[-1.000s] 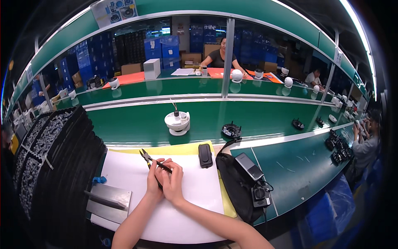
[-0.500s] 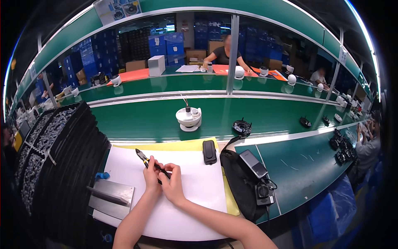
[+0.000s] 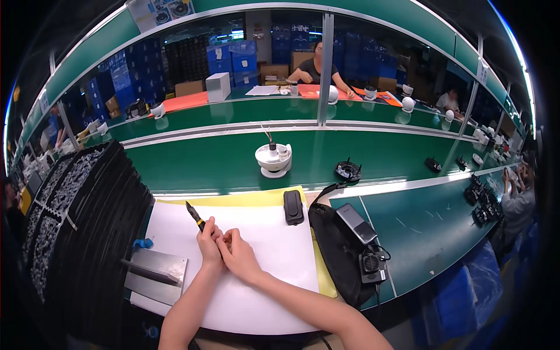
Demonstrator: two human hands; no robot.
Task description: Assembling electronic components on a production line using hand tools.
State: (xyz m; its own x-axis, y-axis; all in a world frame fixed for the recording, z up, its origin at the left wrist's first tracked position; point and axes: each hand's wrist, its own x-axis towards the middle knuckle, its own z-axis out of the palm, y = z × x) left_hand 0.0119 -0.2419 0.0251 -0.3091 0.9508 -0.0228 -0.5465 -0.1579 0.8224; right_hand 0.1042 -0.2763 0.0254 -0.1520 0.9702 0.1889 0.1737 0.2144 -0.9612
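A pair of cutting pliers (image 3: 195, 213) with dark jaws and a yellow band points up and away from my left hand (image 3: 210, 244), which is closed around its handles. My right hand (image 3: 236, 255) is pressed against the left one, fingers curled and touching it. Whatever the right fingertips grip is hidden between the hands. Both hands are over a white sheet (image 3: 262, 303) on the bench. Beyond the sheet, a white round device (image 3: 273, 161) with wires sticking up stands on the green conveyor belt (image 3: 204, 169). Right of it lies a black round part (image 3: 348, 171).
Stacked black trays (image 3: 99, 233) rise at my left, beside a metal bracket (image 3: 157, 274) and a blue object (image 3: 143, 243). On the right are a black case (image 3: 294, 207), a black bag (image 3: 332, 251), a grey handheld device (image 3: 356, 223) and a small fan (image 3: 371, 263). People work across and at far right.
The pliers have turned more upright, and their handles are now covered by my hands. My hands have drawn closer together. On the belt, the white device and black part have shifted right.
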